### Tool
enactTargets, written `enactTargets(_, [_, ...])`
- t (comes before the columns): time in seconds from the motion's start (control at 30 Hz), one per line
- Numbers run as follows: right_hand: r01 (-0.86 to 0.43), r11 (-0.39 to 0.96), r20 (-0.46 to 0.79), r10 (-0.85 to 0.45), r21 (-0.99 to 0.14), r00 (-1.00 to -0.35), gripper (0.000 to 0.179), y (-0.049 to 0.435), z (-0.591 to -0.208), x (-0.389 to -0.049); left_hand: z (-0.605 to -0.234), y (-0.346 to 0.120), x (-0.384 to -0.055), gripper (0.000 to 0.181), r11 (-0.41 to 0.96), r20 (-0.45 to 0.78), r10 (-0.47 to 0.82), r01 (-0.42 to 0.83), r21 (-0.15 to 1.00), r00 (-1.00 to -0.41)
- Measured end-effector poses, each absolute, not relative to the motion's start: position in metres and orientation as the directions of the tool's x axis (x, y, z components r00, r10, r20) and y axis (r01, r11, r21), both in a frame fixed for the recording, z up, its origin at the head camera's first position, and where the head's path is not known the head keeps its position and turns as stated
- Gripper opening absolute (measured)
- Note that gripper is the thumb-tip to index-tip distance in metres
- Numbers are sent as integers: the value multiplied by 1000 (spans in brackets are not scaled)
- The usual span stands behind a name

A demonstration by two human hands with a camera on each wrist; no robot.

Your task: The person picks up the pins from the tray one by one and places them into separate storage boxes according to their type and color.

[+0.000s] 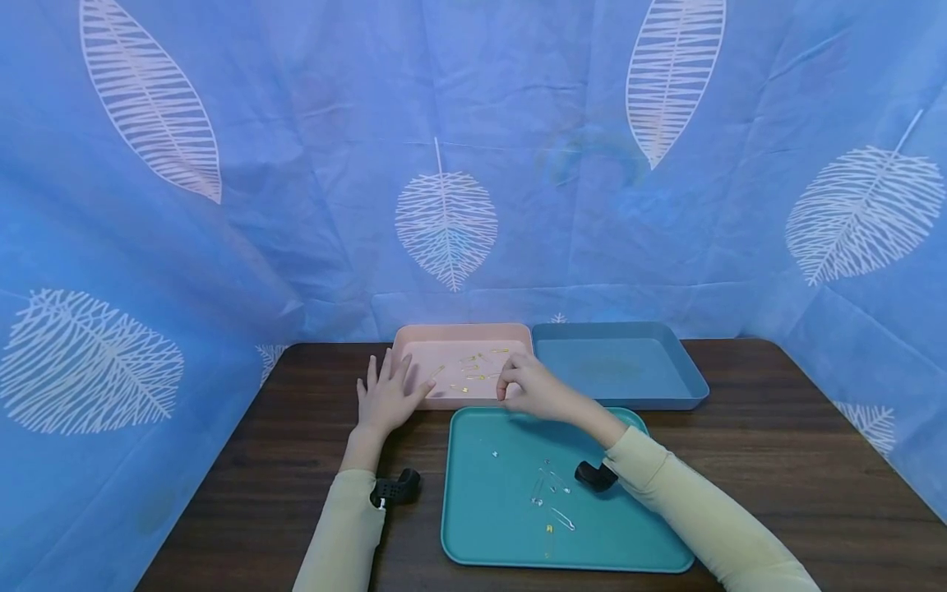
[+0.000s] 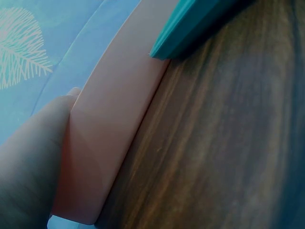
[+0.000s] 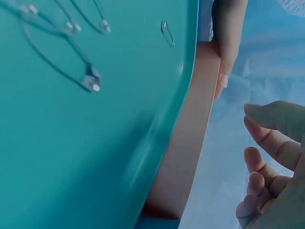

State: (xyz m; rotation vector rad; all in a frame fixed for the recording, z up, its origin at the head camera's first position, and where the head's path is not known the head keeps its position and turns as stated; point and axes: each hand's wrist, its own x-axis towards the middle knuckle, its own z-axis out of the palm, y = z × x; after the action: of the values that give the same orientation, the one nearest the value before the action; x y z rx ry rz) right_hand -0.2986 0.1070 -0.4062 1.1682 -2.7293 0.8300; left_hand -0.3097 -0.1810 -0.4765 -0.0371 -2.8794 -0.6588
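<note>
My left hand [image 1: 388,401] lies with spread fingers over the left front corner of the pink tray [image 1: 462,332]; its thumb reaches over the near rim. Several gold safety pins [image 1: 473,367] are scattered inside that tray. Above the tray's right front corner is my right hand [image 1: 534,390], fingers curled. In the right wrist view its thumb and index fingertips [image 3: 253,110] come together, and no pin shows between them. Several silver safety pins [image 1: 562,519] and a gold one [image 1: 549,529] lie on the green tray [image 1: 481,534] below; a small silver pin [image 3: 167,33] sits apart.
A blue tray [image 1: 621,362] stands right of the pink one, at the back of the dark wooden table [image 1: 244,493]. The green tray lies in front of both. Behind the table hangs a blue leaf-patterned cloth [image 1: 318,205]. Black wrist cameras [image 1: 395,488] sit on both forearms.
</note>
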Motion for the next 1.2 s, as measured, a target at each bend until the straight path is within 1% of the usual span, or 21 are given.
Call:
enactTargets(0.23, [-704,552,197,-707,-446,-679,10,119,-410,-280,-476,-182,-307,85,893,184,-15,69,444,-983])
enactTargets(0.47, [-749,509,174,-766,-423,-619,8,128,-413,-265,-477,-182,-308,85,893,188,-14,72,444,-982])
enactTargets(0.67, [-758,469,114,-813,-454,-571,9,134,-412,-254,-478,-182,-309,83,896,195,-21,68,439,-981])
enactTargets(0.93, [-791,393,37,-886,-468,-463,14,140,-414,-245,-478,-181,-309,82,897,207,-21,73,435,-978])
enactTargets(1.07, [-788,381,-32,-907,-484,-419,17,143,-414,-239,-477,-181,-310,82,895,205,-24,70,440,-979])
enactTargets(1.2, [-798,360,-67,-924,-484,-376,20,145,-416,-235,-477,-181,-310,81,896,201,-28,65,439,-979])
